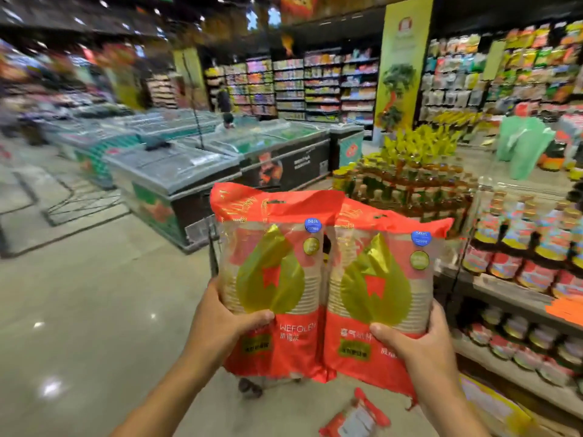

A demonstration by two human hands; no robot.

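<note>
Two bags of paper cups are held up side by side in the lower middle of the frame, touching along their inner edges. The left hand [227,320] grips the left pack [271,279] at its lower outer edge, thumb across the front and fingers wrapped behind. The right hand [419,339] does the same with the right pack [378,288] on the other side. Both are up in the air, in front of what looks like a cart [249,386] (only a wheel and a bit of wire frame peek out).

Handling-wise, I'd guess these weigh next to nothing, being just stacked cups in thin plastic wrap. The film is glossy and crinkly, red at top and bottom, with a see-through middle and a gold leaf shape printed on it. You can see the ribbed stack of rims inside.

That film looks slippery, and the cups would probably crush if squeezed hard. So I'd hold low around the stack where it's firm, like here, not by the floppy red flap up top (there's a hang slot there too, though).

A third pack [353,417] lies on the floor at the bottom of the frame. There are chest freezers [176,171] middle left and shelves of jars [520,247] on the right.
</note>
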